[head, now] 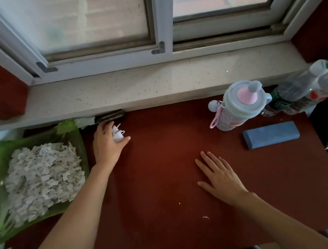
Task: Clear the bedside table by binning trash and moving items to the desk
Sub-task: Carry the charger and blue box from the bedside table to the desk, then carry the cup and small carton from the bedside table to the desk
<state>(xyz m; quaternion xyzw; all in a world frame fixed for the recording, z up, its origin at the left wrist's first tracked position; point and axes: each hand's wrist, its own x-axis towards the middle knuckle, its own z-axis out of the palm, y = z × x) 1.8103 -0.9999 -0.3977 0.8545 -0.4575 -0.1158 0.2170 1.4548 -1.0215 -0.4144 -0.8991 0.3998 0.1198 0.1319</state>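
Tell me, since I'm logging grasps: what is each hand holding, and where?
The left hand grips a small white bundled charger cable around its side. The right hand holds nothing, lying flat on the red-brown desk.

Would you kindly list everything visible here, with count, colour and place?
desk: one, red-brown, below the window sill
green tray: one, on the desk's left edge
paper scraps: a heap, white, in the green tray
white cable: one, coiled, far left of the desk
flask: one, pale with pink spout, far right
plastic bottles: at least two, clear, beside the flask
blue case: one, lying flat on the right
left hand: grips the white cable
right hand: rests flat on the desk, fingers straight
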